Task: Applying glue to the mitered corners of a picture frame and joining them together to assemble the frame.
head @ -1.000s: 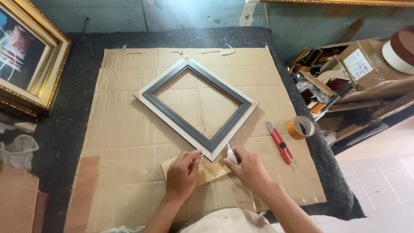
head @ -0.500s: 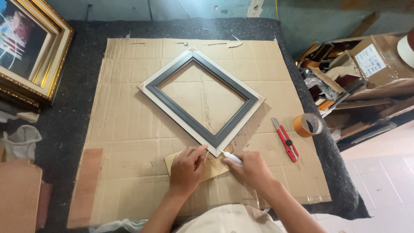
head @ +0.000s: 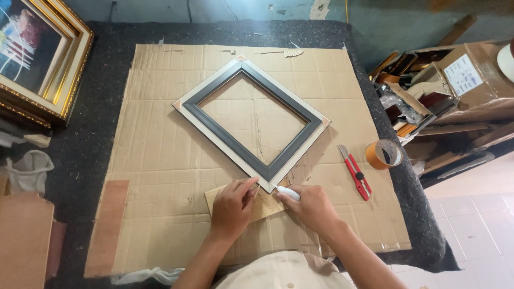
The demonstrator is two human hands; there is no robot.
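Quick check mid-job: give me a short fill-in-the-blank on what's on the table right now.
1. The empty picture frame lies on a sheet of ____.
2. The right hand holds a small ____ tool at the frame's near corner.
3. The red utility knife lies beside a roll of ____.
4. The left hand presses on a small ____ piece of cardboard.

Missing words: cardboard; white; tape; tan

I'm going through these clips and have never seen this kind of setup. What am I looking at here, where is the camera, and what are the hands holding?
The one picture comes from a camera on a person's head, looking down at their bare hands. A flattened brown cardboard sheet covers a dark table. On it lies an empty grey and cream picture frame, turned like a diamond. The left hand presses a small cardboard piece by the frame's near corner. The right hand holds a small white tool there. A red utility knife and an orange tape roll lie to the right.
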